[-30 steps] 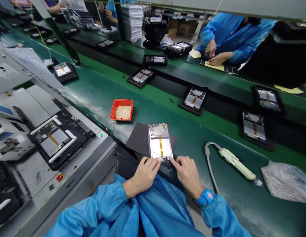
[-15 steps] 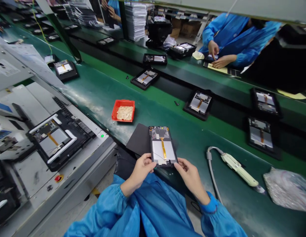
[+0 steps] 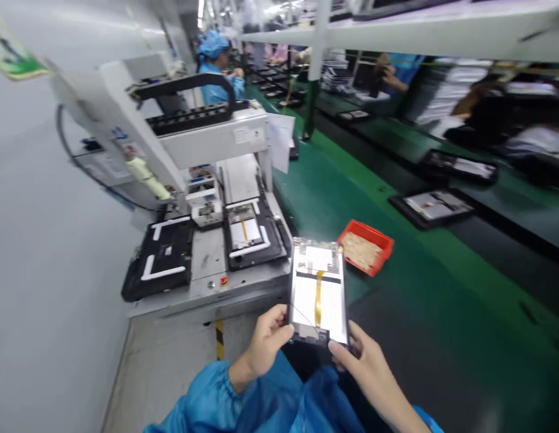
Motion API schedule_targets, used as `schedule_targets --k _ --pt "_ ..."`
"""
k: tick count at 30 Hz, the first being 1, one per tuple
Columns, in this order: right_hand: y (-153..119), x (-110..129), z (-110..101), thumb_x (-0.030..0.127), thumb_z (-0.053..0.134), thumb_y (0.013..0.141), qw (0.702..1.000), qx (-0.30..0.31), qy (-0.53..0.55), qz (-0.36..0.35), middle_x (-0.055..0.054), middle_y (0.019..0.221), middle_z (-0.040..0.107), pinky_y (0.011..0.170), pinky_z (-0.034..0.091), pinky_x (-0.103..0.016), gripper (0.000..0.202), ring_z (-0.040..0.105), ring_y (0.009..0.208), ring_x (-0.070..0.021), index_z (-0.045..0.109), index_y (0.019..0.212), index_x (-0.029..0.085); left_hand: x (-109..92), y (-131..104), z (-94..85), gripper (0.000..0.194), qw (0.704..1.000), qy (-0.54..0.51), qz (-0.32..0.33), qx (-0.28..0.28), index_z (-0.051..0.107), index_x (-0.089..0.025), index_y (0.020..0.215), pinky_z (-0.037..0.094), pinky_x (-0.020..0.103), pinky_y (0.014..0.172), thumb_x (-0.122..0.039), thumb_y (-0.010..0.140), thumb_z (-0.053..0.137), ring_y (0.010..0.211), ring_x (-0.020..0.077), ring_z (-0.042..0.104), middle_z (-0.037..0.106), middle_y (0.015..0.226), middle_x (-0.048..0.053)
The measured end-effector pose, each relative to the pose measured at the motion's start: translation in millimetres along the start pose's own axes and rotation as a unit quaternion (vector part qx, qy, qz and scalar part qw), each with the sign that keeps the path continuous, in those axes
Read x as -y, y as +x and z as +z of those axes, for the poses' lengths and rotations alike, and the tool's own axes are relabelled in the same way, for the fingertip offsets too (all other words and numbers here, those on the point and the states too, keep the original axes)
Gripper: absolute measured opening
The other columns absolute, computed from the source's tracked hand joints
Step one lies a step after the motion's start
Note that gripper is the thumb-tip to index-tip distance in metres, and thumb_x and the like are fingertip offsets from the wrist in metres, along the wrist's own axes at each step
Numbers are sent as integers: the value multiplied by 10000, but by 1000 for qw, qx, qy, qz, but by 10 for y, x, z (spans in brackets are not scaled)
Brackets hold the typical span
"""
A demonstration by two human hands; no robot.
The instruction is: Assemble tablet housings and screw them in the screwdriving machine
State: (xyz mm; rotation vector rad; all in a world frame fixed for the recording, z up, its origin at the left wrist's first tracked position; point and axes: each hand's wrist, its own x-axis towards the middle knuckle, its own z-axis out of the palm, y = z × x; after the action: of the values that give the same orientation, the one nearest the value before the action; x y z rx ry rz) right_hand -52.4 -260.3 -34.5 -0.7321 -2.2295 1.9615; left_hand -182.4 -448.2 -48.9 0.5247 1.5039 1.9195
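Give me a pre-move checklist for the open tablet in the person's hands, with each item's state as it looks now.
1. Left hand gripping the tablet: ok, near left corner.
2. Right hand gripping it: ok, near right corner.
3. Open side up: ok, orange ribbon faces the camera.
4. Ribbon ends fully connected: cannot tell, too small.
5. Machine's right fixture free: not ok, another tablet lies in it.
6. Tablet clear of the red tray: cannot tell, they overlap in view.

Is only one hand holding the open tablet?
No, the left hand and the right hand both hold the open tablet, one near each lower corner.
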Motion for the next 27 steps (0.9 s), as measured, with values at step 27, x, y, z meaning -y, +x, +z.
schedule_targets --k 27 --pt "3575 1595 1779 296 510 878 914 -67 -368 -158 -169 1129 674 903 460 -391 375 626 1032 -298 645 1187 132 -306 367 -1805 306 946 -27 48 -320 720 -152 986 516 294 779 -349 752 731 887 223 675 740 932 68"
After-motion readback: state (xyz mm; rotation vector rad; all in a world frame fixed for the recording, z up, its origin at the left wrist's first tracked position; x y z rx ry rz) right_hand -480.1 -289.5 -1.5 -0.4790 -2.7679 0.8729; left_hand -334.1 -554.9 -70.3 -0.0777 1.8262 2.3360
